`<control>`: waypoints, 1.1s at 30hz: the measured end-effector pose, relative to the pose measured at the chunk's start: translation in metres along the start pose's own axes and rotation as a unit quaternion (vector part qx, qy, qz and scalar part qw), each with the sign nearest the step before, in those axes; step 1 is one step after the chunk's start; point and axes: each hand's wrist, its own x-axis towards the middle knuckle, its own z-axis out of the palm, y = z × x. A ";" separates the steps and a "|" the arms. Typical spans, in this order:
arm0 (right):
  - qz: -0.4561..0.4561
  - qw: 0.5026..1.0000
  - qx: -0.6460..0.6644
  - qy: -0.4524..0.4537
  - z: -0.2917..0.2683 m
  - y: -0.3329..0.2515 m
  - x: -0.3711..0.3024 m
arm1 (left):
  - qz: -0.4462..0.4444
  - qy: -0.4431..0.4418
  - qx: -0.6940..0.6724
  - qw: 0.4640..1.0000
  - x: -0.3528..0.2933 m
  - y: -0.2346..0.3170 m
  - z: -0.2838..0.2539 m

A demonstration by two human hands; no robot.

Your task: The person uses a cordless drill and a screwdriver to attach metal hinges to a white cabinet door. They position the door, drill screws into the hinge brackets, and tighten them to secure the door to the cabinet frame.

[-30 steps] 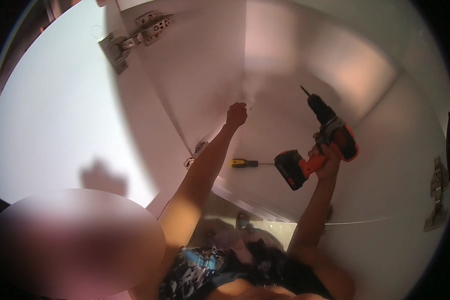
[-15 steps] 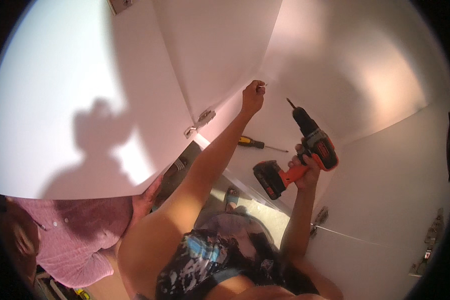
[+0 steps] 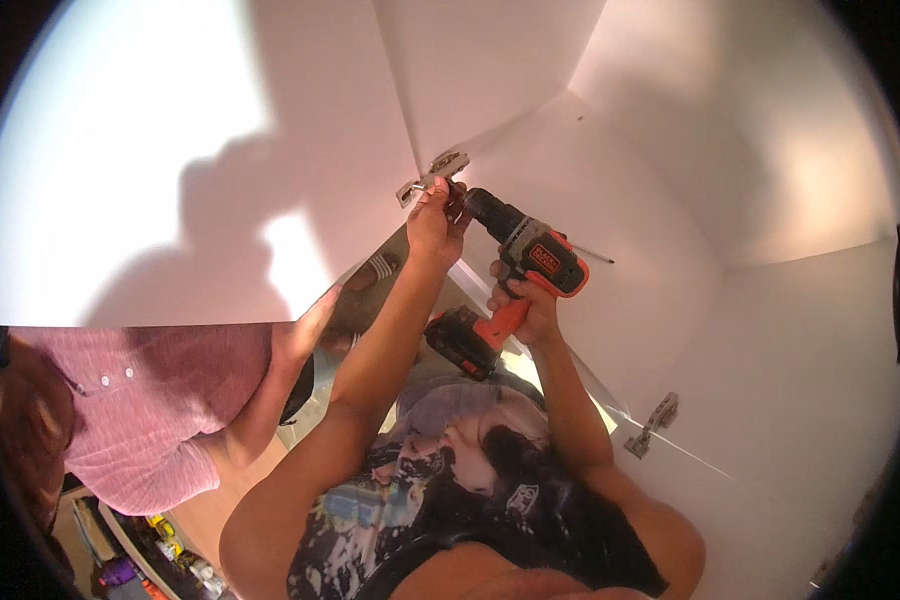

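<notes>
My right hand (image 3: 535,308) is wrapped round the handle of an orange and black cordless drill (image 3: 555,265). The drill's chuck points left, toward a metal cabinet hinge (image 3: 448,165) that joins a white door (image 3: 340,200) to a white cabinet panel. At that hinge my left hand (image 3: 433,220) has its fingers pinched together, close to the front of the drill. Whatever those fingertips hold is too small and hidden to make out. Behind the drill lies a screwdriver (image 3: 592,252) on the cabinet's inner surface, with only its shaft showing.
A co-worker in a pink shirt (image 3: 170,390) stands at the left, one hand (image 3: 315,315) at the door's lower edge. Another hinge (image 3: 655,425) is on the right side. A tiny dark thing (image 3: 580,118) lies inside the cabinet. Assorted tools (image 3: 165,540) fill a container at lower left.
My left hand has come back from deep inside the cabinet to the hinge. My right hand has brought the drill left and up, so its front end is beside my left fingers.
</notes>
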 end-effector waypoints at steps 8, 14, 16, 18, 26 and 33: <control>0.001 0.997 -0.067 0.033 -0.006 -0.006 -0.003 | -0.033 0.027 -0.014 0.999 0.005 0.003 -0.001; -0.002 0.996 -0.092 0.018 -0.012 -0.012 -0.002 | -0.083 0.038 -0.010 0.996 0.006 0.011 0.001; 0.001 0.996 -0.089 0.018 -0.018 -0.014 -0.002 | -0.088 0.051 -0.006 0.995 0.000 0.015 0.009; 0.011 0.996 -0.081 0.024 -0.019 -0.015 -0.001 | -0.083 0.055 0.003 0.995 0.000 0.017 0.011; -0.009 0.995 -0.093 0.034 -0.006 -0.013 0.000 | 0.005 0.042 0.084 0.996 0.001 0.015 0.008; -0.062 0.985 -0.162 0.026 -0.010 0.012 0.003 | 0.243 0.113 0.278 0.922 0.008 -0.002 0.018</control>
